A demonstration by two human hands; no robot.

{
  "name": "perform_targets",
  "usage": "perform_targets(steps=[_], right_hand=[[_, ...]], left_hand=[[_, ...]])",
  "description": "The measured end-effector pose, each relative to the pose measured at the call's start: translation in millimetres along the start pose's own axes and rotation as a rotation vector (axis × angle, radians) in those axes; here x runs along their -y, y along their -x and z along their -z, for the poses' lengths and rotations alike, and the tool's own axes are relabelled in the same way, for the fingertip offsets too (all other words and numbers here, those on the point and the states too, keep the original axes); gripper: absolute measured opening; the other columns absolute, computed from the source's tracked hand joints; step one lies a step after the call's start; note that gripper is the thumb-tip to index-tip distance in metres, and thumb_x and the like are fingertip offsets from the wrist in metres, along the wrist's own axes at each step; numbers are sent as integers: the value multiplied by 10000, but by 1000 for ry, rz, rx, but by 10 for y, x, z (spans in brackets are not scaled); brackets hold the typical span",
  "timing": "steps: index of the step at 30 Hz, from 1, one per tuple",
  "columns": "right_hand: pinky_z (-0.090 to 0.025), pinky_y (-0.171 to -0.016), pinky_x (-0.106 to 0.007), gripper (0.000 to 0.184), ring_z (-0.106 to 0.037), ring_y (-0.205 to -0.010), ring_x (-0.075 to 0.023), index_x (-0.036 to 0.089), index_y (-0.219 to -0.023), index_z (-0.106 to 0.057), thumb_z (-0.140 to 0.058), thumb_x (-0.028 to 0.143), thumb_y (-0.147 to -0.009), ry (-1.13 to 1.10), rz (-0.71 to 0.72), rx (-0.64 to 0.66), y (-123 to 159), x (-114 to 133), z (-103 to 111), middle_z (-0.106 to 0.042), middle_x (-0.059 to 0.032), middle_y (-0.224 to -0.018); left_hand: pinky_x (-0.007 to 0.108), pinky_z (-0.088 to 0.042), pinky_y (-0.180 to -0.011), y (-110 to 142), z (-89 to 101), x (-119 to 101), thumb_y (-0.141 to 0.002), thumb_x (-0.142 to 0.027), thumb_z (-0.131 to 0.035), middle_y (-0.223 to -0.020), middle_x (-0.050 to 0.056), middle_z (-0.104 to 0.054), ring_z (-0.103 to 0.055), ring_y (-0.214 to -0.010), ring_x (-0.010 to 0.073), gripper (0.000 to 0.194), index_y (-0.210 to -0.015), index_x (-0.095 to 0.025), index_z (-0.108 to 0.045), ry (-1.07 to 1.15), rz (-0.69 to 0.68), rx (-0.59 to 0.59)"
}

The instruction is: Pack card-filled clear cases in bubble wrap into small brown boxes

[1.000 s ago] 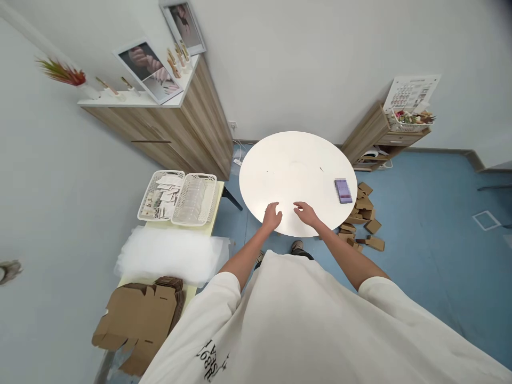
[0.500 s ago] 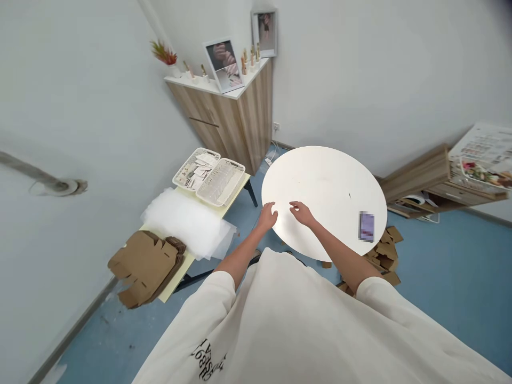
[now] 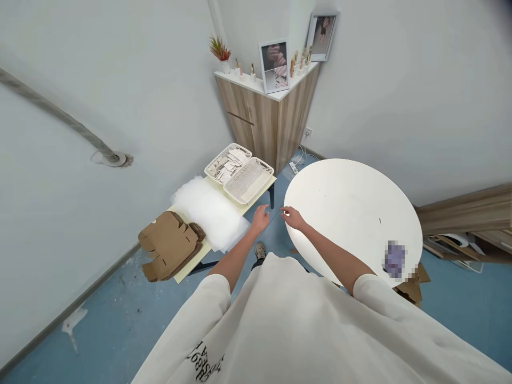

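Note:
My left hand point(image 3: 261, 218) hangs in the air between the two tables, fingers apart and holding nothing. My right hand point(image 3: 292, 218) is held out over the left edge of the round white table point(image 3: 352, 202), its fingers also apart and bare. Left of my hands, a narrow pale yellow table point(image 3: 187, 269) carries a pile of white translucent sheets point(image 3: 210, 210), a stack of flat brown cardboard boxes point(image 3: 170, 242) and two white plastic baskets. One basket point(image 3: 228, 162) contains many small white packets; the nearer basket point(image 3: 250, 181) has clear plastic in it.
A pixelated purple item point(image 3: 395, 260) lies on the round table. Cardboard pieces point(image 3: 410, 288) are on the floor below it. A wooden cabinet point(image 3: 276, 128) with framed pictures and small bottles fills the corner. A power strip point(image 3: 294, 168) lies beside it. Wooden shelving point(image 3: 468, 213) stands at right.
My view has turned to the left, so the furniture sits further right. My left hand has moved from beside the round table's edge to the gap between the tables. Both hands remain unfilled.

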State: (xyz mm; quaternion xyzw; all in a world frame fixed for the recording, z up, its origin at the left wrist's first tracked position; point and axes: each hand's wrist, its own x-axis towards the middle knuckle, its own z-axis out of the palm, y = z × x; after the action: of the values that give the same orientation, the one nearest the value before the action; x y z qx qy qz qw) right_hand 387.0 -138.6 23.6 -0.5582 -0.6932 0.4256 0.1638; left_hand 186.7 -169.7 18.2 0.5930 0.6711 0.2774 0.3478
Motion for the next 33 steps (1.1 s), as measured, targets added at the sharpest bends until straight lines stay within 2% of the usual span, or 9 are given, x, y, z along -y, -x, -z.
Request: perform_targets(steps=[4, 9, 11, 14, 17, 20, 24, 33], right_hand=[[-506, -1009, -378, 344, -646, -1135, -233, 208, -1263, -667, -569, 229, -933, 49, 54, 49, -347, 367, -407, -651, -101, -1315], [-483, -1013, -369, 342, -615, -1180, -239, 197, -1271, -659, -546, 210, -949, 149, 193, 85, -808, 747, -822, -652, -105, -1300], [-463, -1026, -377, 344, -586, -1220, -247, 201, -1274, -656, -531, 198, -953, 218, 230, 85, -973, 864, -951, -640, -103, -1320], [-431, -1035, -401, 348, -560, -1240, -261, 214, -1275, -655, -512, 195, -958, 331, 245, 106, -1162, 1016, -1115, -633, -98, -1335], [-379, -1062, -433, 343, -533, -1267, -275, 229, -1275, -661, -498, 221, -973, 423, 250, 143, -1273, 1123, -1247, -630, -96, -1347], [-315, -1098, -457, 329, -520, -1284, -274, 241, -1241, -683, -448, 281, -1014, 486, 239, 170, -1328, 1168, -1341, -635, -96, -1344], [-253, -1121, -474, 390, -535, -1262, -260, 244, -1171, -714, -353, 343, -1059, 545, 232, 185, -1370, 1178, -1400, -653, -96, -1311], [-212, -1131, -501, 524, -546, -1242, -272, 248, -1100, -754, -255, 404, -1081, 660, 195, 266, -1436, 1264, -1378, -674, -96, -1271]], left_hand=[[423, -381, -1170, -223, 386, 339, -886, -128, -493, -1367, 129, -594, -510, -1348, 261, 443, -1313, -183, -593, -59, -4, -51], [456, -385, -1155, -457, 852, 706, -847, -87, -480, -1424, 125, -565, -489, -1370, 275, 510, -1336, -190, -586, -202, 3, -69], [501, -341, -1172, -517, 1002, 811, -822, -61, -478, -1465, 137, -539, -441, -1415, 296, 544, -1339, -190, -586, -285, -6, -53], [593, -200, -1207, -573, 1163, 925, -797, -34, -468, -1498, 151, -513, -337, -1486, 324, 567, -1328, -192, -586, -403, -40, -19], [644, -72, -1211, -601, 1253, 991, -811, -42, -453, -1453, 150, -556, -262, -1521, 330, 545, -1317, -201, -581, -468, -71, 9], [650, -22, -1210, -623, 1298, 1025, -839, -61, -436, -1350, 153, -627, -239, -1531, 326, 501, -1300, -196, -580, -484, -97, 36], [652, -12, -1210, -663, 1320, 1053, -848, -78, -442, -1302, 157, -651, -243, -1531, 327, 468, -1277, -199, -584, -476, -136, 65], [651, -26, -1212, -718, 1318, 1109, -847, -35, -415, -1273, 134, -676, -264, -1525, 313, 464, -1249, -200, -578, -461, -147, 78]])
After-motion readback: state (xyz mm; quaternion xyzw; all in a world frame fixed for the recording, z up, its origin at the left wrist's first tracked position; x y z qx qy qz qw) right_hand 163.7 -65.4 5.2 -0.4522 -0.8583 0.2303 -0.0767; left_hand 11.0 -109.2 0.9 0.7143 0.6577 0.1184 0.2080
